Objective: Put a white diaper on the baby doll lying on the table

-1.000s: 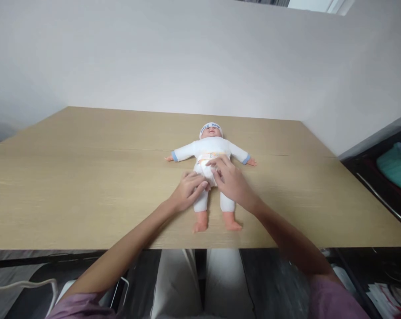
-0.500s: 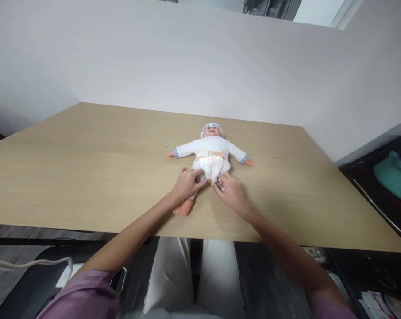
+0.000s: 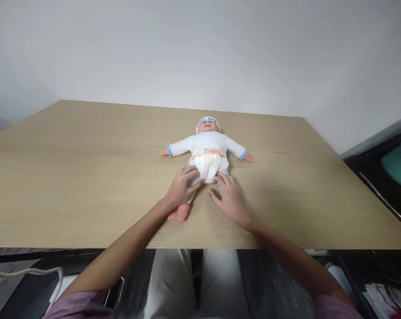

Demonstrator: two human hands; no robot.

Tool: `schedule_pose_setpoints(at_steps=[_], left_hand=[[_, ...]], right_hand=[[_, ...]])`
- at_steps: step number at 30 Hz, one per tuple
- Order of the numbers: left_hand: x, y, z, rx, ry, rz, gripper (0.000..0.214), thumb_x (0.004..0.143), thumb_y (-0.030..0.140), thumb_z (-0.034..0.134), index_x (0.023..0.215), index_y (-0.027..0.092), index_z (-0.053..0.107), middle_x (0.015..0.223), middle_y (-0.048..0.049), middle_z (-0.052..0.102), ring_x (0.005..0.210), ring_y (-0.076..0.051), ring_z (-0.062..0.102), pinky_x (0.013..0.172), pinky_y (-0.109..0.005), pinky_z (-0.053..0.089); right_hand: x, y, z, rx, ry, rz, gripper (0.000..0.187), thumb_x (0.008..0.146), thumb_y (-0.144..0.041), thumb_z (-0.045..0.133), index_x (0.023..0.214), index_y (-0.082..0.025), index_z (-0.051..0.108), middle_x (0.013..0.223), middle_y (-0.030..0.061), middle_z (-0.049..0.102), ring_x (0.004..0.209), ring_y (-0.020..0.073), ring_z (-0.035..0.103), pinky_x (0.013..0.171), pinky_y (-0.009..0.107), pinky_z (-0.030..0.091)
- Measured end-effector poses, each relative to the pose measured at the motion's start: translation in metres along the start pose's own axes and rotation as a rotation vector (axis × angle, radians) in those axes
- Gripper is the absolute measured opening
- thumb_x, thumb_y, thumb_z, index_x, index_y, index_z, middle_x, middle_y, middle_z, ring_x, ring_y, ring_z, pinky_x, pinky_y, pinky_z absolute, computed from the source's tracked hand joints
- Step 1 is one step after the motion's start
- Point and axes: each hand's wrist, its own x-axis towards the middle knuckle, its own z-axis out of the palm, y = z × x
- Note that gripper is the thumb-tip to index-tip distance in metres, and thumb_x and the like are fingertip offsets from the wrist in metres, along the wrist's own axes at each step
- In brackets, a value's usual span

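Note:
A baby doll (image 3: 207, 146) lies on its back on the wooden table (image 3: 87, 177), arms spread. It wears a white suit with blue cuffs, a white cap and a diaper (image 3: 210, 165). My left hand (image 3: 183, 188) is curled round the thigh of the doll's leg on the left, whose bare foot (image 3: 178, 216) sticks out below my wrist. My right hand (image 3: 229, 199) lies over the other leg and hides it. Its fingers are stretched toward the diaper's lower edge and its thumb is spread.
The table's near edge (image 3: 200, 247) runs just above my lap. A plain wall (image 3: 200, 53) stands behind the table. At the right is a dark shelf with a teal cloth (image 3: 399, 165). A white cable (image 3: 28, 277) lies at the lower left.
My right hand slid down from the doll's waist to the bottom of the diaper and now covers one leg. The leg in my left hand swung outward to the left.

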Motion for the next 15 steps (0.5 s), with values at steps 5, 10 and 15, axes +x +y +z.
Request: schedule_pose_setpoints(at_steps=[5,10,15], left_hand=[[0.003,0.001,0.000,-0.025,-0.026,0.004,0.029,0.106,0.042,0.063,0.084,0.022,0.062,0.094,-0.0050,0.070,0.093,-0.025,0.056,0.095,-0.041,0.041],[0.007,-0.009,0.004,-0.185,0.018,-0.134,0.031,0.094,0.049,0.078,0.094,0.023,0.061,0.088,-0.0013,0.064,0.087,-0.022,0.053,0.084,-0.034,0.042],[0.007,-0.018,0.009,-0.604,-0.007,-0.218,0.044,0.091,0.049,0.083,0.102,0.023,0.049,0.093,0.0020,0.057,0.087,-0.015,0.055,0.081,-0.027,0.044]], right_hand=[[0.008,0.002,0.003,0.029,0.002,0.009,0.027,0.106,-0.036,0.066,0.127,-0.019,0.065,0.132,0.0155,0.073,0.127,0.0356,0.062,0.108,0.049,0.051],[0.029,0.007,-0.010,0.134,-0.033,0.124,0.018,0.102,-0.032,0.070,0.113,-0.023,0.061,0.110,0.0077,0.078,0.103,0.0276,0.073,0.085,0.036,0.051],[0.037,0.013,-0.026,0.238,-0.013,0.175,0.024,0.098,-0.035,0.076,0.111,-0.025,0.058,0.107,0.0025,0.082,0.093,0.0233,0.077,0.079,0.031,0.049]])
